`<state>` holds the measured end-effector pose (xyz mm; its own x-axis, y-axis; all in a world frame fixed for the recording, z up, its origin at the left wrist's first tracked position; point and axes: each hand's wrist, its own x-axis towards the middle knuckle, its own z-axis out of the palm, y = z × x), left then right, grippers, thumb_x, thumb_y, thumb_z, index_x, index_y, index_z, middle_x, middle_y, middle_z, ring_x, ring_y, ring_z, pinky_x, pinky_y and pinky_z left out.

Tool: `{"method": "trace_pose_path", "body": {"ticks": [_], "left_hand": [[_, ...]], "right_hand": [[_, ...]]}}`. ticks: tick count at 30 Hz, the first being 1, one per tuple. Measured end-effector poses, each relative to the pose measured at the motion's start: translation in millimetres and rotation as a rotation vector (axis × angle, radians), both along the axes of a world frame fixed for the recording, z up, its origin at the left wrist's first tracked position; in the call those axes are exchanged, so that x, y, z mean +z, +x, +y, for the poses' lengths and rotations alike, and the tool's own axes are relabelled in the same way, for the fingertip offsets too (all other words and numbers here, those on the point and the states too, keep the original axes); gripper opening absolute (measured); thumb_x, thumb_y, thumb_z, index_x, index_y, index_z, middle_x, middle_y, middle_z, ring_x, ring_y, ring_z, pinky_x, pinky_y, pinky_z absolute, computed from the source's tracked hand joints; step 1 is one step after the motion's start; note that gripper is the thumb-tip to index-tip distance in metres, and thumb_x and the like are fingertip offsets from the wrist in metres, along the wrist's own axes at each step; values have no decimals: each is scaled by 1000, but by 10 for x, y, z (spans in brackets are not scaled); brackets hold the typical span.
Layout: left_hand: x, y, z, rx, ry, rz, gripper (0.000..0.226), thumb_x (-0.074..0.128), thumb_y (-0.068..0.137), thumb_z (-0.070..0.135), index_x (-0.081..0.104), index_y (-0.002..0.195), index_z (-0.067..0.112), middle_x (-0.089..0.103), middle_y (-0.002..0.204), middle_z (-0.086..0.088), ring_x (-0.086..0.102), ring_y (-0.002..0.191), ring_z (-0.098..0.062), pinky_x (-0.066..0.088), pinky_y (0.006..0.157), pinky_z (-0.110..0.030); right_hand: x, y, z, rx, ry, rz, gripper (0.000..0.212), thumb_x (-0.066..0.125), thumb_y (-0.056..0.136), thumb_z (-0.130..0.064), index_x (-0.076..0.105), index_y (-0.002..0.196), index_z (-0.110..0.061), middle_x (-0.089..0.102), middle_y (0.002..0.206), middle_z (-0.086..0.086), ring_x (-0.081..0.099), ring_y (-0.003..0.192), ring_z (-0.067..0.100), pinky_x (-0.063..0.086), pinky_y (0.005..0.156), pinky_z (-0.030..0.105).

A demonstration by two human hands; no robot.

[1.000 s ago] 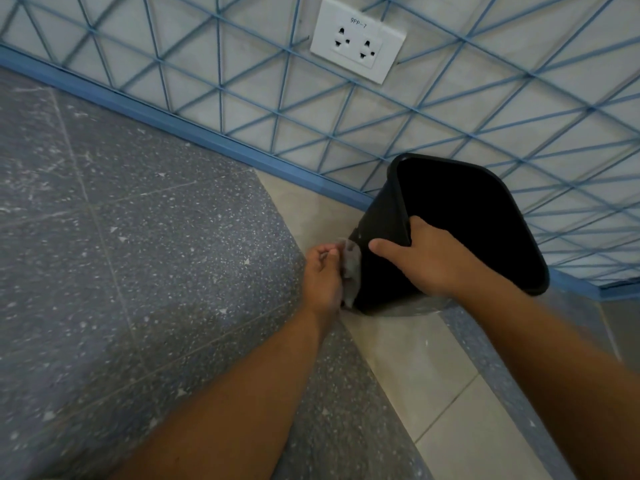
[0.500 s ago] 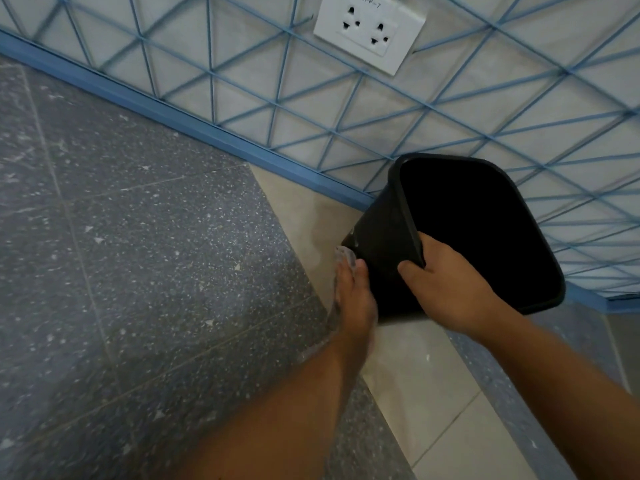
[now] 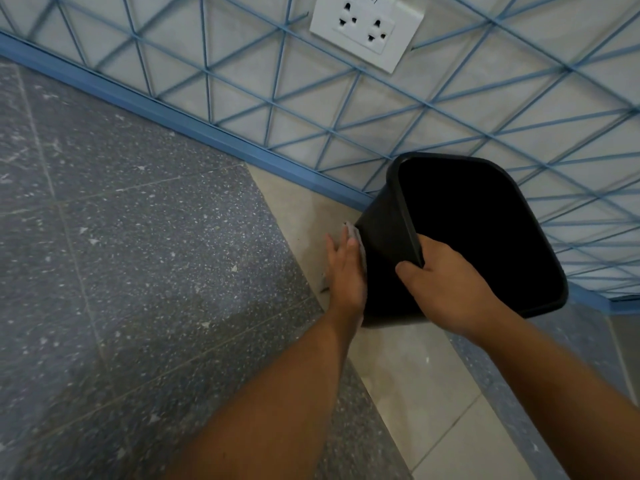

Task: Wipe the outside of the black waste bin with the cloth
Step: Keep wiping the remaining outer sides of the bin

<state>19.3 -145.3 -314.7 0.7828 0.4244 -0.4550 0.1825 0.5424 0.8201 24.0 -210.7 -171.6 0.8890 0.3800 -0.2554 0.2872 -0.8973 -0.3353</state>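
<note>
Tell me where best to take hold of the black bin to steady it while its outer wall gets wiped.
Take the black bin by its rim at the near corner, from above, thumb outside and fingers inside, as the right hand does. The bin is tilted with its mouth open towards you, so the rim is exposed, and that grip leaves the side wall free for the left hand pressing the cloth.

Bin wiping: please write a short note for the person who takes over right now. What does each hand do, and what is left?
Left hand: flat, fingers straight, presses the cloth on the bin's outer left side.
Right hand: grips the bin's near rim and holds it tilted on the floor, by the wall.
Done: cannot tell which sides are already wiped.
Left: finish this side, then turn the bin for the others.
</note>
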Motion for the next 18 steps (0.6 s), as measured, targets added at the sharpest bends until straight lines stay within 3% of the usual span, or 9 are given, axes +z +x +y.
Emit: {"method": "trace_pose_path", "body": {"ticks": [2,3,5,8,11,14,16,18], "left_hand": [[33,-8,-5,-50,36,26,55,23,114,50,27,167,35,15,179,1,11,167,-17,6,137,-47],[46,-16,-16,-74,28,-1,58,20,112,55,27,167,37,18,179,1,13,167,-20,7,136,-53],[12,-18,-42,-88,36,-70,65,20,109,59,26,168,33,22,178,1,14,167,-20,10,136,-55],[-39,3,-5,-65,61,-62,58,26,114,49,25,168,28,27,176,3,18,166,-19,14,136,-51],[-15,87,33,-53,-77,12,54,30,114,46,45,160,22,49,165,-3,40,157,-20,29,132,-43],[55,-5,-6,-12,-83,-51,49,34,115,39,61,147,13,70,140,-4,63,136,-7,48,114,-27],[49,-50,-9,-5,-45,-100,50,32,116,33,56,152,7,62,151,-11,56,145,-17,42,125,-37],[41,55,63,-4,-102,-36,52,32,116,35,54,152,6,58,155,-16,52,148,-27,36,129,-46]], "right_hand": [[0,-2,3,3,-9,-9,6,49,90,-22,55,89,-21,62,76,7,60,68,22,54,69,42],[-1,-4,1,3,-14,-15,6,49,90,-23,54,88,-20,62,76,7,60,68,22,54,69,42],[-8,-13,-3,7,-28,-25,5,49,90,-23,54,89,-21,61,76,7,59,68,21,54,68,40],[-15,-20,-4,-6,-27,-32,6,50,90,-24,55,91,-21,62,76,7,60,66,21,54,67,40],[-3,-13,-23,-21,-5,-17,6,50,90,-23,55,92,-21,62,77,6,60,68,21,54,68,40],[6,-23,-45,-17,12,5,9,50,91,-23,56,98,-22,63,82,4,60,73,19,54,71,39],[9,-22,-52,-12,2,9,10,50,91,-24,55,100,-22,63,83,4,60,74,19,53,71,39],[4,-35,-60,-15,2,2,8,50,92,-24,55,97,-21,63,81,5,60,72,19,53,69,37]]}}
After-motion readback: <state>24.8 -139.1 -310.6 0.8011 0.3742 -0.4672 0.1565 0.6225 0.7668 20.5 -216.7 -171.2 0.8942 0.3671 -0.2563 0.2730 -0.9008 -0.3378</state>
